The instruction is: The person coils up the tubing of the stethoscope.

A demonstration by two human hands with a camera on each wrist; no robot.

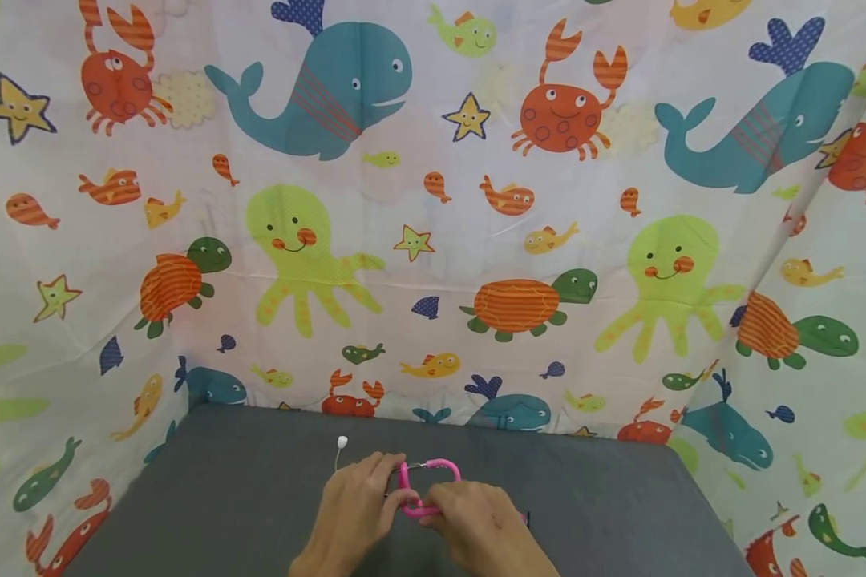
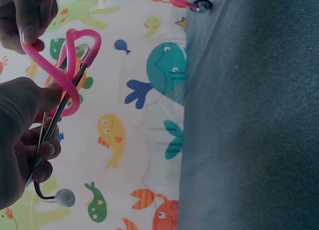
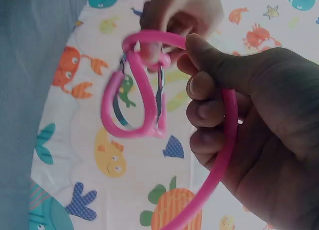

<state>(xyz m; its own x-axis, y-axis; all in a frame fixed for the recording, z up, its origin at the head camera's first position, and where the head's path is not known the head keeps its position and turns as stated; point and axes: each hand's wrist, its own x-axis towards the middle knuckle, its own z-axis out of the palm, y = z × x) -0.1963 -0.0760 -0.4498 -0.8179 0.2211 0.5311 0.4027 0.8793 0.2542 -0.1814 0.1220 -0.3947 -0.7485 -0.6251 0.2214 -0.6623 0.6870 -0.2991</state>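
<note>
A stethoscope with pink tubing (image 1: 443, 462) is held up between both hands, over the front of the grey surface. My left hand (image 1: 354, 501) grips its metal ear tubes (image 2: 59, 113), and a white eartip (image 2: 65, 197) sticks out beyond the fingers. The pink tube (image 3: 227, 140) loops around the metal tubes near the left thumb. In the right wrist view my right hand (image 3: 269, 120) pinches the tube between thumb and index finger, and the rest runs down across the palm. The round metal chest piece (image 2: 201, 6) hangs at the tube's far end in the left wrist view.
A dark grey padded surface (image 1: 260, 473) lies under the hands. White curtains (image 1: 418, 320) printed with sea animals stand behind it and along both sides.
</note>
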